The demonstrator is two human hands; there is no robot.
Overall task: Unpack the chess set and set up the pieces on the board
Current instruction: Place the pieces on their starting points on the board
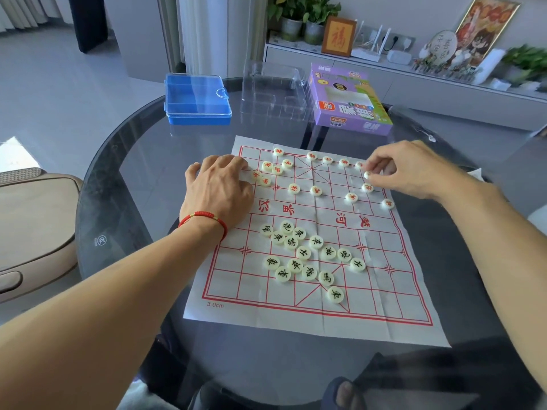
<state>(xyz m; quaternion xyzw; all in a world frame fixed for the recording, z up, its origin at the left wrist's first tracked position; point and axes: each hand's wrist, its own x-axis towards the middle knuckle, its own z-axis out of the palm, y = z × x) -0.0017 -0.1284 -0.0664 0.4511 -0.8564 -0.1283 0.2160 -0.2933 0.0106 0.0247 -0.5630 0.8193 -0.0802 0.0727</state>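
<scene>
Looking down from the person's head, the view took in a round dark glass table [124, 161] with a white paper board [319, 318] printed with a red grid spread flat on it. The left hand [217, 190], wearing a red cord bracelet [204, 217], lay palm down on the board's far left corner, its fingers relaxed and pressing the sheet, gripping nothing. Just beside its fingertips sat a loose cluster of red-lettered pieces [272, 168]. The right hand [408, 170] hovered over the far right part of the board, pinching a single cream piece [368, 174] between thumb and fingertips (its marking was hidden by the fingers). More red-lettered discs [327, 160] stood spaced along the far edge of the grid, and others [316, 190] sat one to a crossing a few rows nearer. On the near half of the board, black-lettered pieces [303, 252] lay in an unsorted heap, several touching. Beyond the board, side by side along the table's far edge, stood a blue plastic case [197, 99] with a clear lid, a clear plastic tray [273, 93], and a purple cardboard box [349, 100].
</scene>
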